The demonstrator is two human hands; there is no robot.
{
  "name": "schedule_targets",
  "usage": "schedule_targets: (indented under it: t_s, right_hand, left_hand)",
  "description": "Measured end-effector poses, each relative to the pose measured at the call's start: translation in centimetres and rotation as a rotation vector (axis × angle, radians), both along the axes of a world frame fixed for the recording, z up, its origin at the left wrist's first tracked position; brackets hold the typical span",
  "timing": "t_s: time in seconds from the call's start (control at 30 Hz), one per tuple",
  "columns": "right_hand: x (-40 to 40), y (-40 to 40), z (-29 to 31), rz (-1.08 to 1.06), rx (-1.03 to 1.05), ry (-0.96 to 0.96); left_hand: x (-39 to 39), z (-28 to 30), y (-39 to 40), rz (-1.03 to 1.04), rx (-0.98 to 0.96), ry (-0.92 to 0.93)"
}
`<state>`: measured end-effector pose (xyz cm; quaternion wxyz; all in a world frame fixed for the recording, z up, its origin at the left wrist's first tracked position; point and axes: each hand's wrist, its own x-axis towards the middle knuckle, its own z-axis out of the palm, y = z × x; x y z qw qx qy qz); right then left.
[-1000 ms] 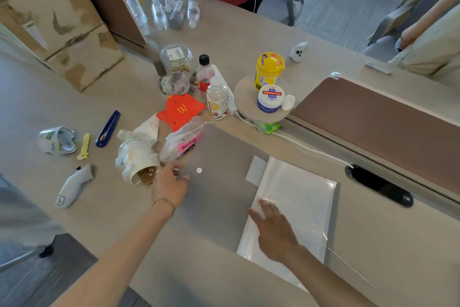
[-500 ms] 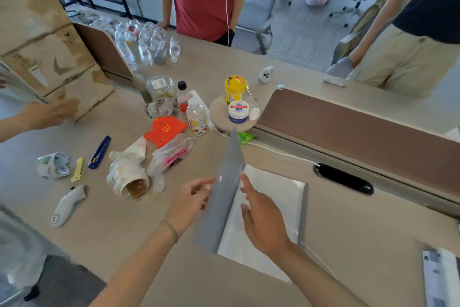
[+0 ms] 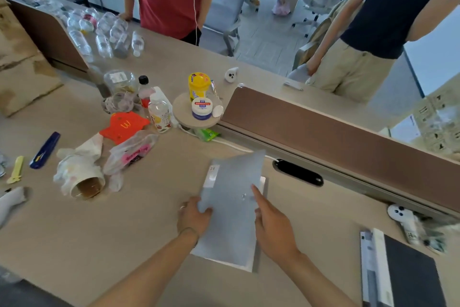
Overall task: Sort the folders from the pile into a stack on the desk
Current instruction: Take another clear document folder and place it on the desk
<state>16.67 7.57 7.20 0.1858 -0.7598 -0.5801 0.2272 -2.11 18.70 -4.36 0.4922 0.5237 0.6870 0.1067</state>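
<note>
Here, at the far left of the desk (image 3: 62,227), a blue pen (image 3: 44,150) lies beside a tipped paper cup (image 3: 82,179) wrapped in tissue. Further right, the left hand (image 3: 193,217) grips the left edge of a grey folder (image 3: 230,209), thumb on top and fingers curled beneath. The folder sits over a clear one (image 3: 262,183) lying flat on the desk. The right hand (image 3: 272,225) rests open against the folder's right edge, index finger extended, clasping nothing. At far right lies a dark folder (image 3: 410,272).

L hand (image 3: 193,217): ring on finger, thin wrist bracelet | R hand (image 3: 273,229): no jewellery | arms bare, no sleeves
</note>
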Motion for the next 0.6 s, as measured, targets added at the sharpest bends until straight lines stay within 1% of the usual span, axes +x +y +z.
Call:
schedule_targets:
  t_s: [0.1, 0.17, 0.27, 0.37, 0.5, 0.6]
  right_hand:
    - [1.7, -0.8, -1.9, -0.087, -0.108, 0.008]
    - [2.3, -1.2, -3.2, -0.097, -0.22, 0.011]
    - [2.6, -1.4, -4.6, -0.09, -0.363, -0.01]
    - [2.8, -1.1, -5.8, -0.103, -0.402, 0.028]
    - [2.9, -0.7, -7.8, -0.034, -0.479, 0.095]
    - [2.9, -0.7, -9.0, 0.027, -0.526, 0.11]
  left_hand:
    - [0.5, -0.2, -0.3, -0.02, -0.015, 0.057]
    - [0.5, -0.3, -0.2, -0.035, -0.003, 0.122]
    - [0.1, -0.8, -0.1, -0.051, -0.04, 0.225]
    - [0.2, -0.4, -0.2, -0.056, -0.045, 0.311]
    - [1.2, -0.4, -0.6, -0.123, -0.007, 0.384]
    - [2.3, -0.3, -0.6, -0.14, 0.024, 0.368]
